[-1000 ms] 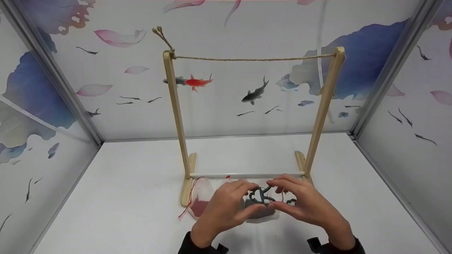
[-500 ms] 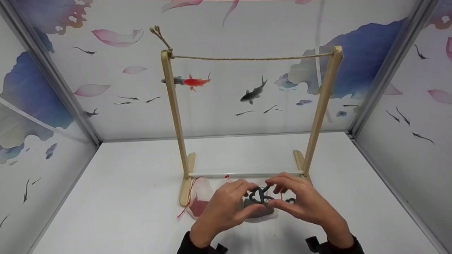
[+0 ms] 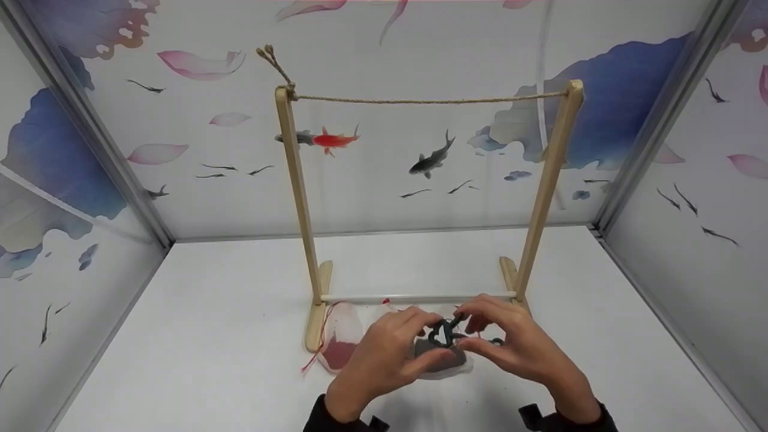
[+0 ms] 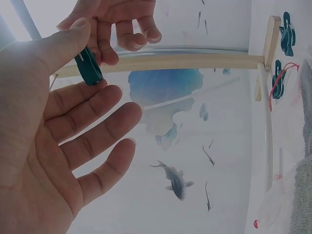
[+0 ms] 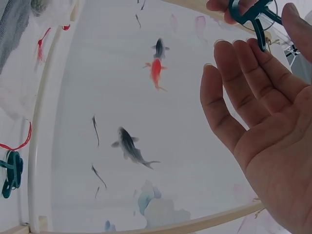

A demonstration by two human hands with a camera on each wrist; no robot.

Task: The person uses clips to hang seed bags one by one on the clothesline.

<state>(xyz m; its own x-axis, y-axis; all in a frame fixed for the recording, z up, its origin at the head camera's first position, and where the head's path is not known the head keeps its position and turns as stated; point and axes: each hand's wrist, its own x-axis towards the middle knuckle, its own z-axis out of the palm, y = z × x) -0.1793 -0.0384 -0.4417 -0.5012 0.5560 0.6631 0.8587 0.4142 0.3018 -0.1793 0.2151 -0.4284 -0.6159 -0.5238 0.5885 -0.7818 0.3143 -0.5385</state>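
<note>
Both hands meet over the front of the table around a dark green plastic spring clip. With thumb and fingertips, my left hand holds the rounded end of the clip; in the left wrist view the clip sits between thumb and index finger. My right hand pinches the spread prongs on the other side, thumb on one and index fingertip on the other, as the right wrist view shows the clip. Beneath the hands lies a translucent bag with dark grey contents, partly hidden.
A wooden stand rises behind, a twine rope strung across its top and a white bar low down. Another translucent bag, with reddish contents and red cord, lies left. More green clips lie on the table.
The clip has shifted slightly right and turned a little between the fingers, its prongs looking somewhat closer together. Both hands stay nearly in place; the bags and stand are unchanged.
</note>
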